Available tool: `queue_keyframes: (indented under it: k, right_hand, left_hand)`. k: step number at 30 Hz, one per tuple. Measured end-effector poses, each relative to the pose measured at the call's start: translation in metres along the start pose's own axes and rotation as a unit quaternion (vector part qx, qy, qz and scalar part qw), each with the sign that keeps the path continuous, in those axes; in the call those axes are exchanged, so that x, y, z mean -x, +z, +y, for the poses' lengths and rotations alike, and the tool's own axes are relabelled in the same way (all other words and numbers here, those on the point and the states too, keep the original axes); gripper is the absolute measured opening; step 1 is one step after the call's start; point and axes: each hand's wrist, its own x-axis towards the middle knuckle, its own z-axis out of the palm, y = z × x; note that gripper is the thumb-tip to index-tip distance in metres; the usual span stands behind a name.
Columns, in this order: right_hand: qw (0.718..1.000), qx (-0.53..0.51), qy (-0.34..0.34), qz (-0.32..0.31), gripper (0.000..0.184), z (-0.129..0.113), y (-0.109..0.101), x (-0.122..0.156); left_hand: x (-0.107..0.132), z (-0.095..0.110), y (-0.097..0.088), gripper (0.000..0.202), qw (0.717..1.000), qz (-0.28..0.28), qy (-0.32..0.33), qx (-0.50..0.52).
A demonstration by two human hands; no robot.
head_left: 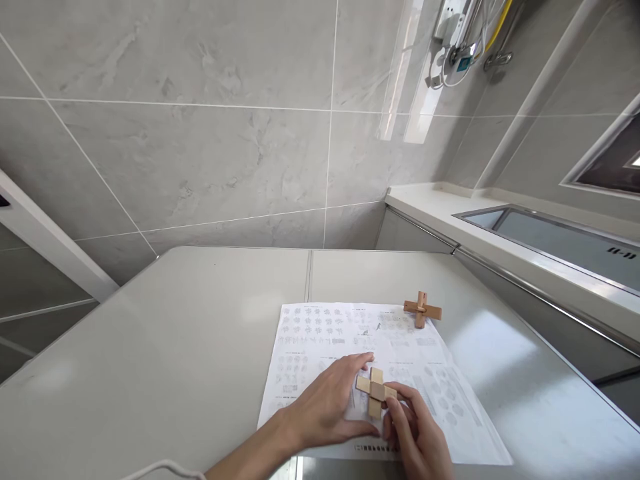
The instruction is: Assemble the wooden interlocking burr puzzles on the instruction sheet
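Observation:
A light wooden cross-shaped puzzle [374,389] rests on a printed instruction sheet [320,333] at the near edge of the grey table [175,333]. My left hand [327,403] lies on the sheet with fingers stretched toward the puzzle's left side, fingertips touching it. My right hand [417,430] curls its fingers around the puzzle's right arm and pinches it. A second, darker wooden cross puzzle [423,310] stands alone at the sheet's far right corner.
A tiled wall [200,147] rises behind the table. To the right runs a white counter [430,200] with a steel sink [560,240]. Pipes and cables [470,40] hang on the wall at top right. A white cable [160,469] crosses my left forearm.

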Motion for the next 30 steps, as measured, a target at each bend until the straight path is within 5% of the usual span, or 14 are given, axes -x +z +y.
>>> queue_keyframes:
  k: [3, 10, 18, 25, 30]
  right_hand:
    - [0.998, 0.057, -0.013, 0.026, 0.056, -0.002, -0.020, -0.018]
    - [0.966, 0.245, 0.000, 0.078, 0.056, -0.007, -0.083, -0.087]
    - [0.944, 0.313, 0.038, 0.101, 0.053, 0.005, -0.103, -0.128]
    - [0.961, 0.254, 0.037, 0.107, 0.055, 0.011, -0.090, -0.088]
    - [0.983, 0.174, -0.029, 0.044, 0.055, 0.026, -0.050, -0.036]
  left_hand:
    - [0.001, -0.004, -0.003, 0.111, 0.999, 0.014, -0.010, -0.047]
    - [0.004, -0.011, -0.008, 0.078, 0.990, 0.010, -0.016, -0.139]
    - [0.005, -0.022, -0.020, 0.063, 0.984, 0.029, -0.047, -0.172]
    - [0.004, -0.035, -0.035, 0.053, 0.978, 0.059, -0.063, -0.189]
    - [0.008, -0.068, -0.080, 0.044, 0.960, 0.122, -0.126, -0.220]
